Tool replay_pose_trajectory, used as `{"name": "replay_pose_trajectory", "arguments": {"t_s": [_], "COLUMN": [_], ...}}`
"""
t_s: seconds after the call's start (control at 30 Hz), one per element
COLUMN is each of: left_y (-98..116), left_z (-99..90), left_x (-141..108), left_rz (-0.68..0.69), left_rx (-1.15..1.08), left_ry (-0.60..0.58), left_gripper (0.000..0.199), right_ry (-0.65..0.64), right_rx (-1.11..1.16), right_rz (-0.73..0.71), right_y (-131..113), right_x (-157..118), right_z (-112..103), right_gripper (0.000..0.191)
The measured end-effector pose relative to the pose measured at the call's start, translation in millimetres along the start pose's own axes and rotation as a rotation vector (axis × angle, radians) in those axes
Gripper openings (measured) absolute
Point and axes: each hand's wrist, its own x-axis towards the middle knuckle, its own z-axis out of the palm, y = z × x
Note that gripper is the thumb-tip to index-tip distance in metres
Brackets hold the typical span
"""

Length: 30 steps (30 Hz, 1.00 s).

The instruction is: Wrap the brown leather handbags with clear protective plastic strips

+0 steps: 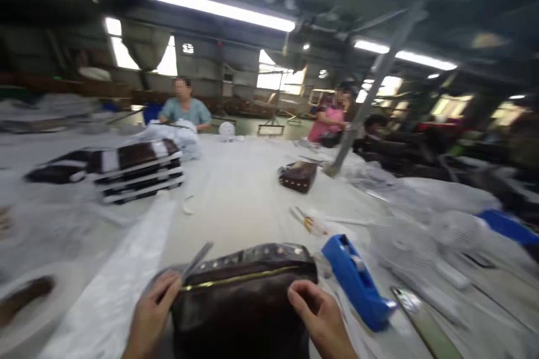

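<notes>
Bag: I see a dark brown, nearly black bag [242, 311] at the near edge of my view, on the worktop [236, 213] between my hands; its lower part runs out of frame.
Surface: smooth, with a soft leathery sheen; the front panel is plain and the top slopes away from me.
Zipper: a gold-toned zipper [242, 277] crosses below the top panel, rising slightly to the right; it looks closed.
Studs: a row of pale, round metallic studs [252, 256] lines the top panel, larger-looking at the right.
Left hand: my left hand [154, 308] pinches a thin grey strip [199, 259] between thumb and forefinger at the zipper's left end; blur hides what the strip is.
Right hand: my right hand [322, 314] is at the bag's right side, thumb and forefinger curled together; I cannot tell whether they grip it.
Right side: a blue tape dispenser [357, 286] sits beside the bag, a phone [425, 320] beyond it.
Farther out: a smaller studded brown bag [298, 175] and, left, a stack of dark pieces [141, 171] with white bands.
Across: one person in teal [185, 112], another in pink [327, 123].
</notes>
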Motion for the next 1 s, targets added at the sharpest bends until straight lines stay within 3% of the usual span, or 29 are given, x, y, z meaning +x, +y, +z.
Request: {"name": "replay_pose_trajectory", "arguments": {"t_s": [0.07,0.13,0.23,0.33,0.6,1.0], "left_y": [-12,-16,-12,-7,-9,-10], "left_z": [-14.8,-14.4,-7.2,-5.9,-4.3,-1.7], "left_x": [-4,-4,-3,-3,0,7], "left_rz": [-0.038,-0.048,-0.042,-0.037,-0.019,-0.044], "left_rx": [-0.030,-0.087,-0.135,-0.170,-0.259,-0.285], "left_ry": [-0.004,-0.030,-0.041,-0.061,-0.055,-0.037], "left_gripper": [0.041,0.042,0.037,0.032,0.027,0.025], "right_ry": [-0.240,-0.411,-0.528,-0.548,-0.455,-0.399], "right_rx": [0.067,0.106,0.147,0.154,-0.116,-0.214], "right_rz": [-0.042,-0.084,-0.113,-0.108,-0.146,-0.111], "right_y": [-29,-48,-58,-56,-55,-49], "right_x": [10,16,26,37,49,60], "right_z": [45,88,140,172,198,211], "right_gripper": [0.023,0.020,0.018,0.019,0.027,0.029]}}
